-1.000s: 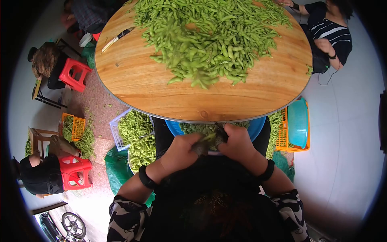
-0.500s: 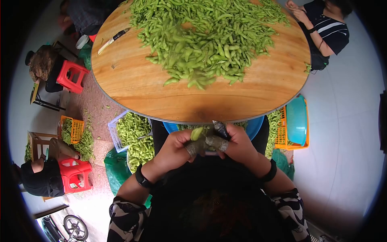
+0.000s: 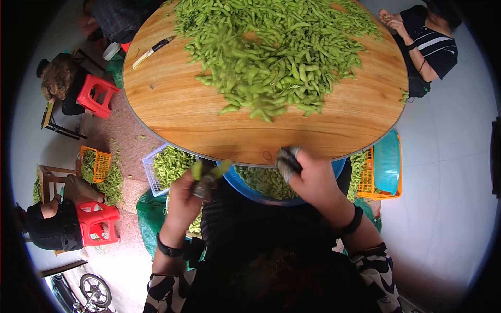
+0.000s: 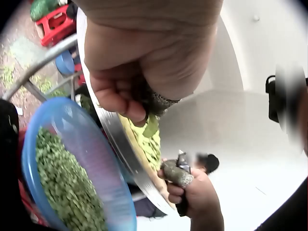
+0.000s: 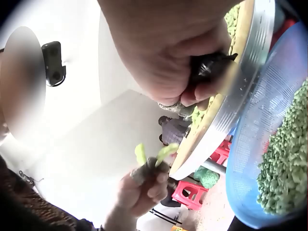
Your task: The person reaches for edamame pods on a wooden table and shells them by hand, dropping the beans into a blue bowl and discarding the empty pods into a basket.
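Note:
My left hand [image 3: 181, 197], thumb and fingers wrapped in grey mesh covers, pinches a green soybean pod [image 5: 167, 150]. Two pale green pieces of it stick out, spread apart, in the right wrist view. On the other side, my right hand [image 3: 317, 180] grips a small black tool [image 4: 183, 161] with a shiny pointed tip, near the table edge. Its thumb also wears a grey cover [image 4: 175, 173]. Between and below the hands sits a blue basin [image 4: 30, 144] of shelled green beans [image 4: 65, 180].
A heap of soybean pods [image 3: 292, 68] covers much of the round wooden table [image 3: 193, 125]; a knife [image 3: 152, 52] lies at its left. Crates of pods [image 3: 151, 167] flank my legs. Red stools [image 3: 96, 96] stand at left, and another person [image 3: 428, 47] sits at right.
The hands were together over the basin and have parted. My left hand has swung left with the pod; my right hand has moved slightly right and toward the table, still holding the black tool.

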### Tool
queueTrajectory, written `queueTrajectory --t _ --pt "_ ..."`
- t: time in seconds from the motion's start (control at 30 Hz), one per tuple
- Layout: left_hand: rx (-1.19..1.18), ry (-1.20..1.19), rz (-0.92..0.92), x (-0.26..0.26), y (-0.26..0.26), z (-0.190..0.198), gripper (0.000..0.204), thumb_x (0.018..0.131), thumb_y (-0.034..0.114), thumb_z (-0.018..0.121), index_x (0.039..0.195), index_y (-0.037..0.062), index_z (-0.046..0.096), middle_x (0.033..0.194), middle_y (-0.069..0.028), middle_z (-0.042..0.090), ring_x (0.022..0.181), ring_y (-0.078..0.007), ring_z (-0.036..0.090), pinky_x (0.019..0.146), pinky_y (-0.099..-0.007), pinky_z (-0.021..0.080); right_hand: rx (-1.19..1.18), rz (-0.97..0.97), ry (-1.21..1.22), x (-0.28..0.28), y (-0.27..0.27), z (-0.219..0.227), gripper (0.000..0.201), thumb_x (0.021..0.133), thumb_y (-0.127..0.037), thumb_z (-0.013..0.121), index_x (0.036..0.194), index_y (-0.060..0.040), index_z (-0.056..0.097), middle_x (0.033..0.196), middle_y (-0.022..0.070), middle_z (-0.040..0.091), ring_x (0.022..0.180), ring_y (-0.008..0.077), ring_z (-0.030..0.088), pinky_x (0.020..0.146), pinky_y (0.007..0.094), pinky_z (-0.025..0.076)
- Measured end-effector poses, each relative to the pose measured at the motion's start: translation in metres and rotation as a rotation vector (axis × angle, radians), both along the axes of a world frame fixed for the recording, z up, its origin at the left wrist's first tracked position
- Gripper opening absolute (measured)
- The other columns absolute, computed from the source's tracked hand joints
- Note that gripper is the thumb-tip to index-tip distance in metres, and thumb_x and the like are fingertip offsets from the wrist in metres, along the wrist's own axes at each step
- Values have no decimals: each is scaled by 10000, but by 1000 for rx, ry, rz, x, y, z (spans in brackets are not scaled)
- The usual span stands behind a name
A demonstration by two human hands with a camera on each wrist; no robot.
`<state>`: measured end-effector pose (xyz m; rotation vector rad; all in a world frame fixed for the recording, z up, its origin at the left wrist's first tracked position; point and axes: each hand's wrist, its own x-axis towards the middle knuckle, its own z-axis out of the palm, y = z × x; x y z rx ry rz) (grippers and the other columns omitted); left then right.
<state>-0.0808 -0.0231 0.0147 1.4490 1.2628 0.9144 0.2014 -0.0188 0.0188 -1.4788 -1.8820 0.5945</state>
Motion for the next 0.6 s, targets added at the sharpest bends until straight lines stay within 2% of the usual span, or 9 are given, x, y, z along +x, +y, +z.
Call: queueTrajectory --t 0.1,0.17,0.23,0.33,0.4,0.43,0.5,0.53,0.6 --pt "252 540 251 -42 3 -1 187 866 119 680 981 -12 612 706 -109 617 561 -145 571 516 -291 463 217 -129 -107 -14 40 -8 261 777 -155 664 993 -34 583 705 167 628 637 383 618 566 444 507" --pt "193 865 273 -63 3 2 468 754 143 763 1160 3 578 993 -194 648 628 -252 633 546 -351 508 123 -177 -219 -25 62 -9 239 781 -142 682 973 -30 594 739 168 623 690 376 621 595 442 498" --pt "499 1191 298 -68 5 -2 567 724 143 776 1226 16 545 1176 -211 588 695 -278 667 591 -374 548 29 -224 -334 -29 68 -10 218 784 -128 699 953 -26 605 773 170 619 742 369 623 624 440 488" --pt "314 989 375 -38 10 7 522 754 85 738 1238 37 547 1304 -181 509 755 -278 672 634 -351 558 84 -175 -297 -23 68 -14 231 773 -98 692 978 -26 613 786 185 621 706 357 618 620 413 491" --pt "546 711 138 -6 18 17 415 779 -22 685 1179 33 588 1230 -185 566 970 -314 650 679 -355 566 171 -69 8 -14 61 -18 183 762 -81 658 917 -8 592 689 167 631 599 305 634 551 391 500" --pt "683 671 57 13 23 17 384 785 -27 678 1157 33 604 1197 -184 585 971 -316 651 731 -359 569 168 -64 2 -12 54 -12 183 762 -81 658 917 -8 592 689 167 631 599 305 634 551 391 500" --pt "761 547 -147 49 31 23 414 800 4 677 1199 53 582 1240 -175 557 978 -337 643 773 -383 567 -282 33 290 -5 36 8 175 775 -50 651 935 9 612 681 136 625 597 161 613 574 322 489" --pt "697 566 -231 62 31 28 428 811 43 676 1225 64 568 1237 -181 547 968 -352 640 782 -391 561 -366 76 326 0 29 8 210 795 -53 670 989 12 623 725 80 637 642 69 542 591 277 477" --pt "598 562 -406 76 38 22 330 811 23 647 1137 44 599 1133 -186 583 904 -365 638 748 -399 549 -393 88 380 10 17 9 186 828 -57 669 998 8 630 798 29 636 722 57 552 651 254 474"
